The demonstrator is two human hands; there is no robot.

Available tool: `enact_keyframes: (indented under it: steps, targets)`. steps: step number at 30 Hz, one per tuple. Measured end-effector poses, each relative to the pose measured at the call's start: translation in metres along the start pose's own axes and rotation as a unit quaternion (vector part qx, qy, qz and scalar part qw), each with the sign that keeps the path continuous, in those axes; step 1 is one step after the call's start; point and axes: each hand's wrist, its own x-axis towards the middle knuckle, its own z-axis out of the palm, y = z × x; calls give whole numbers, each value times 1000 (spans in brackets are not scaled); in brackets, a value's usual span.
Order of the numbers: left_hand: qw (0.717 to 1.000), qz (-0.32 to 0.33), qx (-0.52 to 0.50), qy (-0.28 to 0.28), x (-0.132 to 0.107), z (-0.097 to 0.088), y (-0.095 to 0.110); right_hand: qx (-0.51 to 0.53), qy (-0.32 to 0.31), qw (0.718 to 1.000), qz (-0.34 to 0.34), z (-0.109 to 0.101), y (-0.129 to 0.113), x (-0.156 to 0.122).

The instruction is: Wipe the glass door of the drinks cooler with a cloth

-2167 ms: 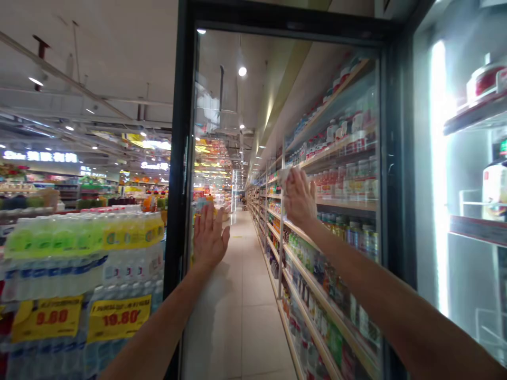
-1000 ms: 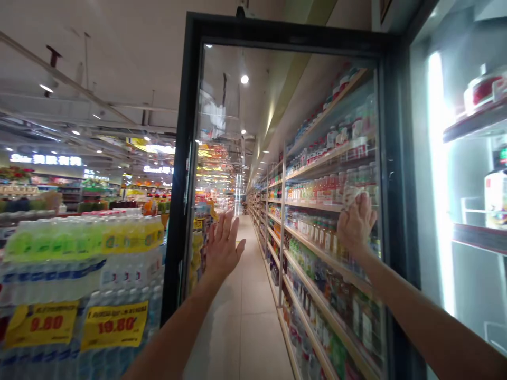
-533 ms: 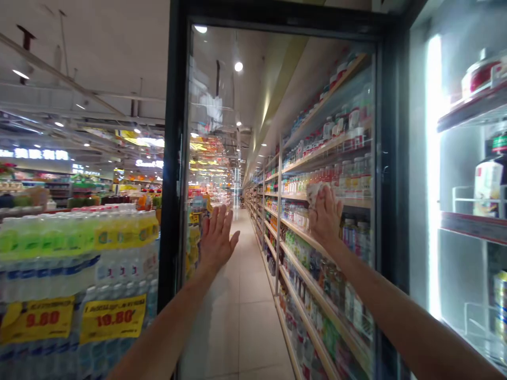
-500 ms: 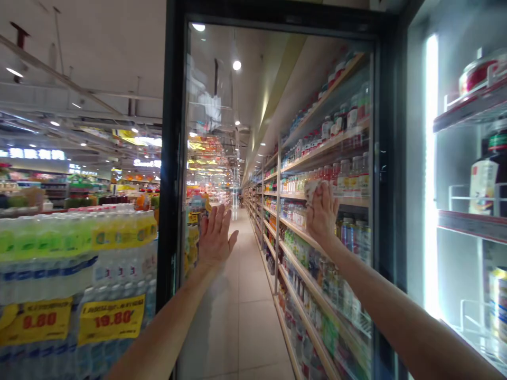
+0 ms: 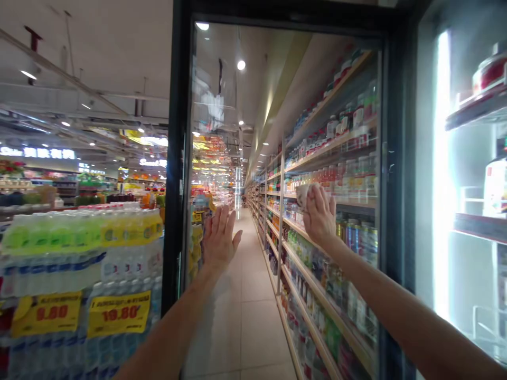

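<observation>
Glossy clear glass pane (image 5: 273, 158), smooth dark door frame (image 5: 180, 158), matt white cloth-or-paper wad (image 5: 302, 194), wood-look shelf edges (image 5: 328, 149), shiny plastic bottles (image 5: 55, 232)

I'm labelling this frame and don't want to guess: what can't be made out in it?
In the head view:
White wad: partly covered by the right hand; its material can't be told.
Left hand: its back hides the palm, so contact with the glass door is unclear.
Yellow price sign: small print blurred.
Red-and-white container: cut off by the right edge.
</observation>
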Motion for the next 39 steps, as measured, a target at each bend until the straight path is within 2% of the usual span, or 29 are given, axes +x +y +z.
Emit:
enact_keyframes:
  steps: [1,4,7,9,12,14,16,20,22,23,25,27,29,31,33,35,37,39]
  targets:
    - [1000,1,2,2,0,-1,0,1,-9,1000,-14,-1,-2,-4]
    - [1000,1,7,2,0,-3,1,20,-59,990,-129,-4,-14,-34]
    - [1000,0,14,-7,0,-4,1,37,-74,975,-207,-4,-17,-52]
    - [1000,1,18,-13,0,-3,1,23,-48,984,-170,-2,-10,-42]
    - [1000,-6,25,-10,-3,-2,3,-17,19,1000,-11,2,2,-11]
    - [999,-16,34,-8,-7,-3,6,-26,34,999,29,3,4,-1]
    - [999,-14,41,-17,-11,-6,10,-18,13,1000,-16,2,-2,-12]
    - [999,4,43,-31,-16,-10,14,33,-43,983,-175,-3,-23,-65]
    - [998,12,47,-26,-17,-10,14,56,-52,967,-243,-3,-23,-80]
    - [998,22,46,-24,-17,-10,14,58,-52,963,-257,-3,-19,-79]
    - [998,44,43,-20,-17,-8,14,39,-37,976,-212,-2,-4,-62]
    - [998,51,37,-20,-18,-7,14,2,2,997,-80,-1,15,-35]
    - [998,43,34,-27,-18,-8,15,-26,44,998,41,0,29,-11]
    - [998,41,31,-37,-18,-9,15,-34,50,996,69,0,29,-5]
    - [998,45,30,-43,-18,-10,15,-24,16,1000,12,-2,17,-18]
    - [997,50,33,-45,-18,-10,14,-2,-29,996,-79,-3,-2,-43]
    - [997,50,39,-50,-19,-9,13,26,-61,984,-163,-4,-17,-66]
    - [996,46,46,-53,-20,-7,14,47,-73,969,-230,-3,-21,-76]
